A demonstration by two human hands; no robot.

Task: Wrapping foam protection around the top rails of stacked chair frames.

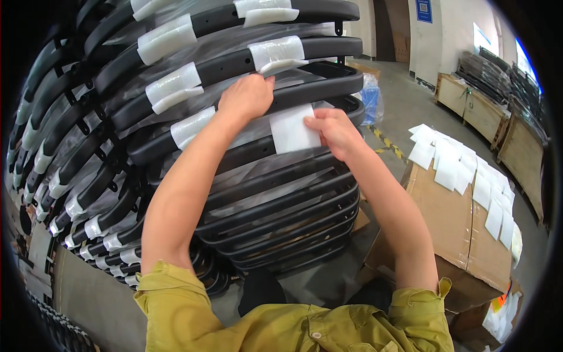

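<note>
A tall stack of black curved tube frames [319,89] fills the middle and left, with clear film between the layers. In my right hand [337,134], thumb and fingers pinch the right edge of a white foam sheet [292,130]. That sheet lies flat against the front of a tube, below the bar at my left hand. My left hand [247,97] is closed over the tube just above, its fingertips partly hidden behind the bar. White foam wraps [275,54] sit around the tubes above, and another wrap [192,126] is left of my left wrist.
A cardboard box [431,217] at my right carries several loose white foam sheets [448,167]. Wooden crates [469,108] with dark wrapped goods stand at the far right. A blue plastic-wrapped bundle [369,100] is behind the stack, near yellow-black floor tape [384,141].
</note>
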